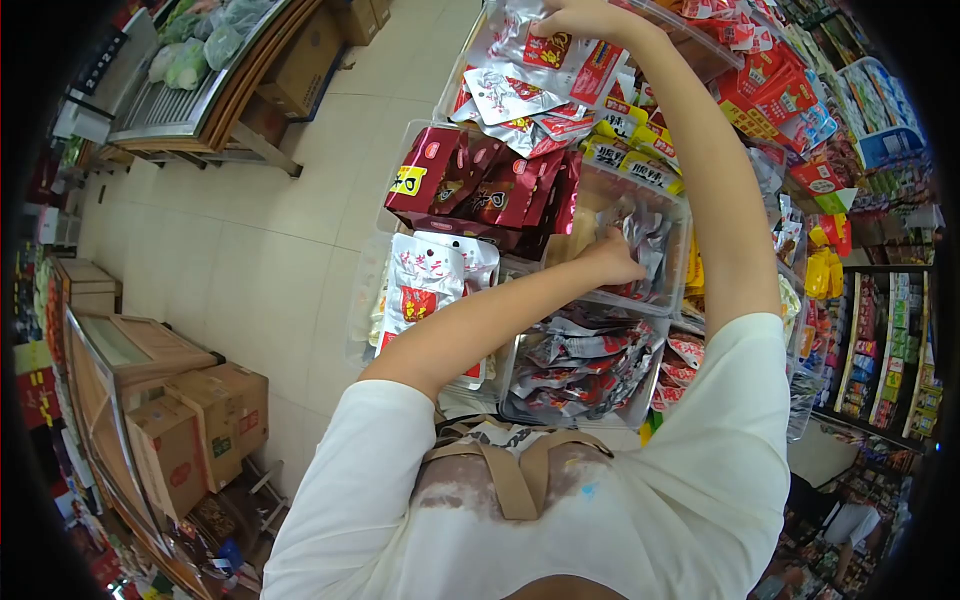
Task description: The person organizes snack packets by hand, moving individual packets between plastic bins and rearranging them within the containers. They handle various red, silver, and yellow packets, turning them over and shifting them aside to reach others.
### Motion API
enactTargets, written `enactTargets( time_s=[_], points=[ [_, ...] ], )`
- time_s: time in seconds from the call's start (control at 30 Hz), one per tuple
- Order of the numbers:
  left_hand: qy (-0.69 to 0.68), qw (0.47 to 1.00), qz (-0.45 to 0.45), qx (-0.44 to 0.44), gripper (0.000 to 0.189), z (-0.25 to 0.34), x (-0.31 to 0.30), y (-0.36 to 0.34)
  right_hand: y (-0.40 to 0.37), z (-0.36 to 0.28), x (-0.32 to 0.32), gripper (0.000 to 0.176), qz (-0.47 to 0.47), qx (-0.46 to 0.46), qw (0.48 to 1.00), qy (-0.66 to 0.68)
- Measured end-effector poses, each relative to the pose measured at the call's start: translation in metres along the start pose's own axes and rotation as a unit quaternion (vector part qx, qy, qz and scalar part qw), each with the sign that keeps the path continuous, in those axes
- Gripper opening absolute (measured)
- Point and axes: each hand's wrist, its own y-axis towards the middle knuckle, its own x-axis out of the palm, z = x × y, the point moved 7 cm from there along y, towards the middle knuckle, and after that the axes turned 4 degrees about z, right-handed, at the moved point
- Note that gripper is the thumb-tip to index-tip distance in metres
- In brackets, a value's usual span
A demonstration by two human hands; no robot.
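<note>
My right hand (578, 18) is closed on the top of a silver-and-red snack packet (545, 52), above a bin of similar packets. My left hand (612, 258) reaches into a clear plastic bin (678, 232), its thumb and fingers around the edge of silver snack packets (648, 232); its fingertips are partly hidden. Left of it is a maroon display box (425, 180) of maroon packets. Closer to me are white-and-silver packets (425, 275) and a bin of dark silver packets (585, 360). Yellow packets (630, 160) lie between my hands.
More red packets (770, 95) and a blue basket (890, 145) are on the right, with store shelves (890, 350) beyond. A tiled floor (270, 240) runs along the left. Cardboard boxes (205, 425) and a vegetable stand (190, 110) border it. Another person (850, 525) is at lower right.
</note>
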Motion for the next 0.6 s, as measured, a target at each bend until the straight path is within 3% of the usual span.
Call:
enactTargets(
  time_s=[0.03,0.1,0.17,0.3,0.37,0.5,0.53,0.6],
  points=[
    [0.002,1.0,-0.001,-0.001,0.09,-0.001,0.0,0.0,0.003,0.003,0.012,0.033,-0.107,0.047,0.993,-0.025],
    [0.007,1.0,0.009,0.007,0.089,0.001,-0.001,0.0,0.007,-0.002,0.036,0.042,-0.051,0.004,0.988,-0.146],
    [0.009,1.0,0.009,0.018,0.09,-0.001,0.002,0.005,0.013,0.006,0.063,0.047,-0.12,0.063,0.98,-0.145],
    [-0.013,1.0,0.0,0.025,0.089,-0.006,0.011,0.013,0.02,0.01,0.092,0.053,-0.176,0.093,0.978,-0.071],
    [-0.012,1.0,0.001,0.02,0.088,-0.005,0.01,0.011,0.027,0.002,0.085,0.056,-0.117,-0.002,0.984,-0.132],
    [-0.002,1.0,-0.009,0.009,0.086,-0.002,0.003,0.004,0.032,0.018,0.082,0.054,-0.045,-0.039,0.985,-0.16],
    [-0.001,1.0,-0.015,0.009,0.086,-0.001,0.004,0.003,0.018,-0.008,0.067,0.031,-0.087,-0.083,0.98,-0.159],
    [0.006,1.0,-0.005,0.001,0.088,-0.001,0.002,0.003,0.006,-0.014,0.055,0.032,-0.06,-0.076,0.99,-0.099]
  ],
)
